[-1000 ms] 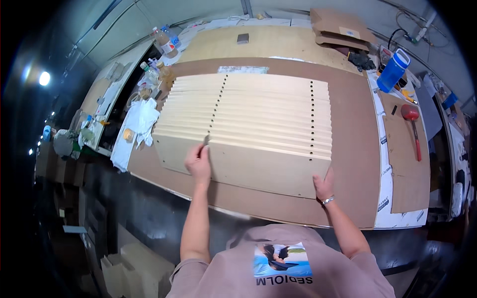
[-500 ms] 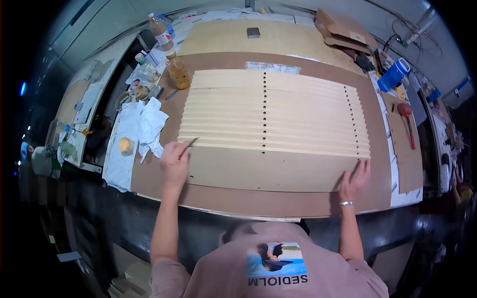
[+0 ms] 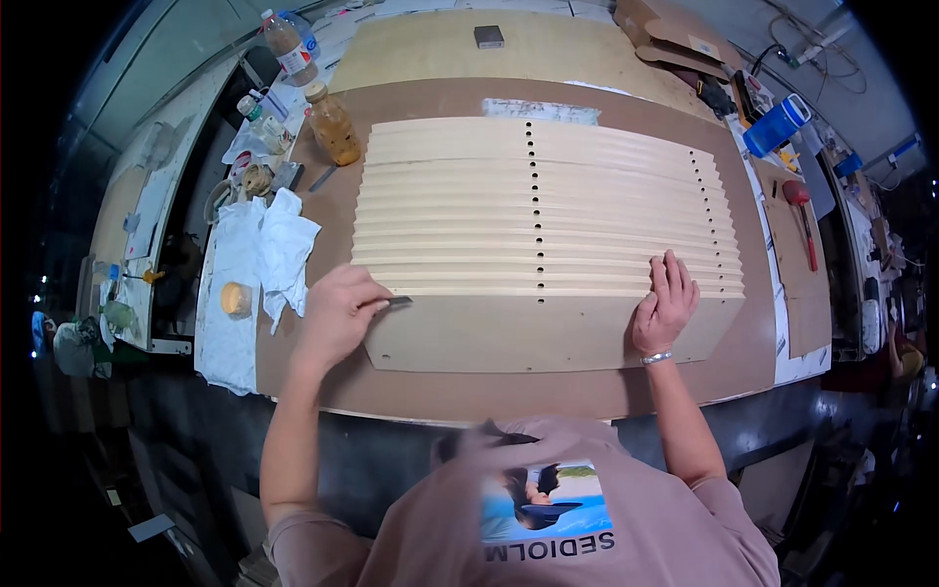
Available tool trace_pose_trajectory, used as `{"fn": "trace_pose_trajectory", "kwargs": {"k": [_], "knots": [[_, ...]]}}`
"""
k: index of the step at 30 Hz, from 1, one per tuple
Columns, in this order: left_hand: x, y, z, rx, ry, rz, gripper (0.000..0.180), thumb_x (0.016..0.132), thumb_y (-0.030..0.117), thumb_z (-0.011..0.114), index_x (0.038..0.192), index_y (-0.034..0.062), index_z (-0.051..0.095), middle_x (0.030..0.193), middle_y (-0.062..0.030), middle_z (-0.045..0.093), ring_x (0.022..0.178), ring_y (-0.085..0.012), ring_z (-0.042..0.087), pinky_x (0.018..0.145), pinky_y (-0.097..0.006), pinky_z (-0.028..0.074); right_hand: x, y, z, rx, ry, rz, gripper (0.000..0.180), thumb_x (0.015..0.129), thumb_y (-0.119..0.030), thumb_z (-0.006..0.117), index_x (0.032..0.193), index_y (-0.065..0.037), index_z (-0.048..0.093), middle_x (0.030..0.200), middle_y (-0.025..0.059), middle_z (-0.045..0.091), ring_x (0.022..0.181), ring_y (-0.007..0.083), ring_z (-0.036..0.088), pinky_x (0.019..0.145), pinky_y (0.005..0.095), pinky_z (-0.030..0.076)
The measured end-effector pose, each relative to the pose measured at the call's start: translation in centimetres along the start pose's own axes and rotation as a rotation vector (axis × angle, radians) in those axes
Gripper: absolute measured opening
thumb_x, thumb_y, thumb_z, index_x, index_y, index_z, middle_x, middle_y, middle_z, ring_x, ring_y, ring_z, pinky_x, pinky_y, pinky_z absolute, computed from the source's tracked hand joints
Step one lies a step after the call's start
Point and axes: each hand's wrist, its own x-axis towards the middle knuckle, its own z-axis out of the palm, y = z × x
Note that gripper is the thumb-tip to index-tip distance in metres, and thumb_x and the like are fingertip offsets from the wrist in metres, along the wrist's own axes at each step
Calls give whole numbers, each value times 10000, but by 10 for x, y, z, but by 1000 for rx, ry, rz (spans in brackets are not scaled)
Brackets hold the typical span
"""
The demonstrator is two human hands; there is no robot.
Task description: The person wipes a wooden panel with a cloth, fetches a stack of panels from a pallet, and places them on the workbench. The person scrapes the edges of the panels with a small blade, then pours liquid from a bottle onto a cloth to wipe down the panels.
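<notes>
A fanned stack of pale wooden boards (image 3: pixel 440 220) lies in front of me, its overlapping edges forming steps. Rows of dark round holes run across the steps, and the nearest board (image 3: pixel 509 338) shows a wide plain face. My left hand (image 3: pixel 337 311) is closed in a pinch on a small, thin dark blade-like piece (image 3: pixel 400 301), whose tip is at the near board's far edge, toward its left end. My right hand (image 3: pixel 667 308) rests on the right part of the boards, fingers stretched out over the lowest steps, holding nothing.
Left of the boards stand an amber jar (image 3: pixel 333 125) and a clear bottle (image 3: pixel 290 49), near white cloths (image 3: pixel 286 245) and a small round yellowish tub (image 3: pixel 236 299). A blue bottle (image 3: pixel 777 127) and red-headed tool (image 3: pixel 797 193) lie right. A small dark block (image 3: pixel 488 37) sits at the back.
My right hand has moved left and farther onto the boards from their right end. My left hand has turned, and the dark piece now points right along the board edge. The view has shifted slightly.
</notes>
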Motion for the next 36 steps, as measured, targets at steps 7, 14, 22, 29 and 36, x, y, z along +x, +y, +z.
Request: {"fn": "trace_pose_trajectory", "kwargs": {"k": [7,14,22,29,36], "knots": [[2,-10,-4,-69,-35,-46,111,703,47,713,813,35,703,739,-80,590,752,-267,574,663,-363,462,2,0,3,13,-18,4,488,806,-168,434,1247,-68,617,1348,139,553,1230,341,488,1056,499,268],[-3,-10,-11,-223,-156,-97,109,719,18,698,828,19,705,708,-87,563,700,-242,554,638,-338,436,3,3,5,27,-13,-1,480,841,-191,403,1255,-66,610,1348,144,555,1237,347,487,1051,500,267],[-116,-108,43,-153,396,-552,118,850,9,621,945,-22,684,761,-108,609,706,-198,568,652,-329,445,3,-1,4,53,-22,-23,490,840,-182,402,1273,-69,602,1361,147,545,1249,350,484,1050,496,273],[-81,-148,34,122,552,-603,291,835,102,670,1089,-40,654,991,-183,649,940,-331,614,868,-387,481,2,4,1,35,-4,-61,513,823,-147,399,1291,-66,590,1365,147,543,1248,347,488,1045,485,285],[-51,-254,16,524,466,-848,393,775,177,735,1071,-54,621,1112,-182,587,1064,-366,520,898,-447,439,7,-12,2,39,-16,-56,502,815,-155,404,1267,-62,602,1357,147,548,1247,355,485,1044,503,288]]}}
